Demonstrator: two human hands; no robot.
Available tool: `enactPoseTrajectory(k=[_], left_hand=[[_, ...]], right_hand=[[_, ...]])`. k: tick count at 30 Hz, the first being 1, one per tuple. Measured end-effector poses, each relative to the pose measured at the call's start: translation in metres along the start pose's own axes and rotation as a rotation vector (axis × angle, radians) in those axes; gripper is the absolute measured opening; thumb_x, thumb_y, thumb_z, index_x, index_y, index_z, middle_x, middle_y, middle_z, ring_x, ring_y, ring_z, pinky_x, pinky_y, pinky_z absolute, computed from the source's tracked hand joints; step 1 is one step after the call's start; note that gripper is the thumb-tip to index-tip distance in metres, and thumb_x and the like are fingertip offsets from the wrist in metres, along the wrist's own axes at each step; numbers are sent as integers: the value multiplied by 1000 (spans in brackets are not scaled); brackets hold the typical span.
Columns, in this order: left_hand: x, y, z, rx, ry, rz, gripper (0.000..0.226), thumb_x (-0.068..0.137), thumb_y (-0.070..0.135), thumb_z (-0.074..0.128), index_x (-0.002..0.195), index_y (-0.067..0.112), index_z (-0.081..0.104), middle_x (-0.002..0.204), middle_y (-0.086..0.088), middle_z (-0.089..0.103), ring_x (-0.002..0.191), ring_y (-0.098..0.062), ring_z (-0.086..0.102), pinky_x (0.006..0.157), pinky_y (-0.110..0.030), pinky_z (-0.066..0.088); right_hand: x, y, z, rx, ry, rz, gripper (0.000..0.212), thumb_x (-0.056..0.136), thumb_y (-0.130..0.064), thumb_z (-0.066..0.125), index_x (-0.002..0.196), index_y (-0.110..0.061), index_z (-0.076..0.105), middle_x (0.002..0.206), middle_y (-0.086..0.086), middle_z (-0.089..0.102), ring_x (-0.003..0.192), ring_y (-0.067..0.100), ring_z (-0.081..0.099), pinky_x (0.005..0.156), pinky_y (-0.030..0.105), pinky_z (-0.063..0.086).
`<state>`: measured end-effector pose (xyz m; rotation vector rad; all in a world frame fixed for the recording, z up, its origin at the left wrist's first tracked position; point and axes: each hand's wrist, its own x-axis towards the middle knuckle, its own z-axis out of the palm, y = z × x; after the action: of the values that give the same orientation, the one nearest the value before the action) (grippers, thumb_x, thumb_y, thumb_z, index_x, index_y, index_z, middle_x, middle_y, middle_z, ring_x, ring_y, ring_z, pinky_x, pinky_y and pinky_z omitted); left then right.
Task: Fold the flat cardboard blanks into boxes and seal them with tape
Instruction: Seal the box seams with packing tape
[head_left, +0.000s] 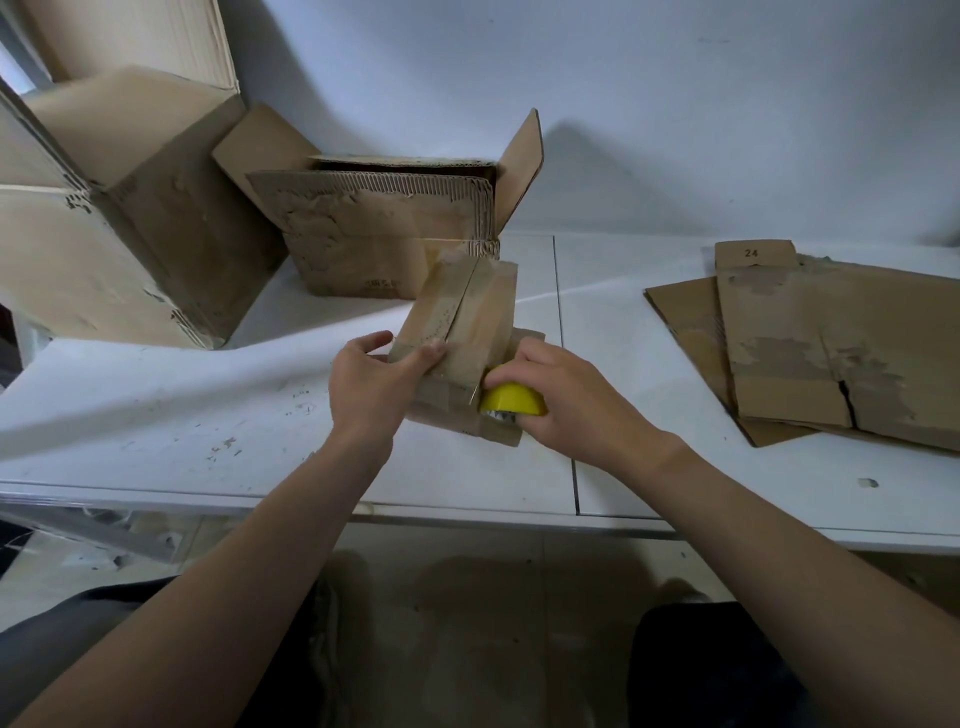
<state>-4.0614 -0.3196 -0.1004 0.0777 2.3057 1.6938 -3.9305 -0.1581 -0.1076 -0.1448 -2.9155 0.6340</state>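
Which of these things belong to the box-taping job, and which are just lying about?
In the job: small box, held by the left hand; yellow tape dispenser, in the right hand; flat blanks.
Lying about: large open box; worn open box.

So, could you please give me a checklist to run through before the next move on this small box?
1. The left hand holds the small box steady: ok.
2. The right hand has a grip on the yellow tape dispenser: ok.
3. The dispenser sits at the box's near edge: ok.
4. The top flaps meet along the centre seam: ok.
5. The seam is sealed along its whole length: cannot tell.
6. More flat blanks wait on the table, to the right: ok.
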Motion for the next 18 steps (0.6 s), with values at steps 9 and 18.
enactPoseTrajectory(k=[9, 18], left_hand=[[4, -9, -10, -44, 28, 99, 18, 95, 37, 68, 84, 29, 79, 80, 2, 77, 86, -20, 71, 87, -38, 60], [-9, -8, -9, 639, -20, 419, 40, 108, 38, 38, 110, 13, 68, 91, 0, 51, 79, -13, 50, 78, -38, 48]], right_hand=[[4, 9, 2, 46, -1, -16, 42, 85, -24, 80, 124, -31, 63, 108, -14, 46, 99, 6, 44, 78, 10, 35], [3, 7, -17, 274, -27, 65, 33, 80, -47, 81, 102, -35, 59, 102, -19, 57, 95, 6, 56, 75, 22, 51]])
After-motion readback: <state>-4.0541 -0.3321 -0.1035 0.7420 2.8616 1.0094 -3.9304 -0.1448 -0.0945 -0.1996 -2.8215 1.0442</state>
